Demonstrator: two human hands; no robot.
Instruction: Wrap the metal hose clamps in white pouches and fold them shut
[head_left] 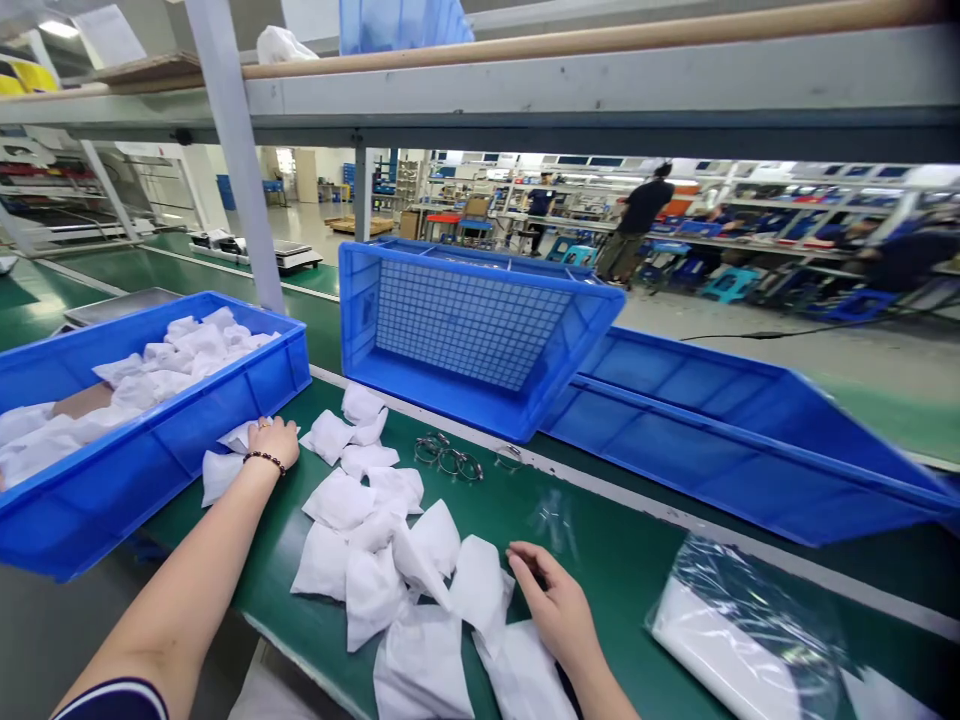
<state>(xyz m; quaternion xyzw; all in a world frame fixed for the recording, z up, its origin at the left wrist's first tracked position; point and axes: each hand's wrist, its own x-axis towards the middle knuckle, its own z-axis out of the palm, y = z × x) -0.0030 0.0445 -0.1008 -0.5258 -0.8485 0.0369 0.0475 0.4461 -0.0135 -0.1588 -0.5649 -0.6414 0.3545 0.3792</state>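
Observation:
My left hand (271, 445), with a dark beaded bracelet at the wrist, is closed over a white pouch (237, 437) beside a blue bin; its fingertips are mostly hidden. Another white pouch (220, 476) lies just below it, against the bin wall. My right hand (553, 603) hovers at the right side of a loose pile of white pouches (375, 570), fingers slightly bent and apart, holding nothing. Its fingertips are close to one pouch (478, 585); whether they touch it I cannot tell. Metal ring clamps (450, 460) lie behind the pile on the green table.
At left, the blue bin (225, 400) holds many white pouches. A tilted blue crate (480, 400) and a long blue bin (712, 450) stand behind the table strip. A clear plastic bag with white sheets (727, 640) lies right. A shelf beam (562, 85) crosses overhead; people stand far back.

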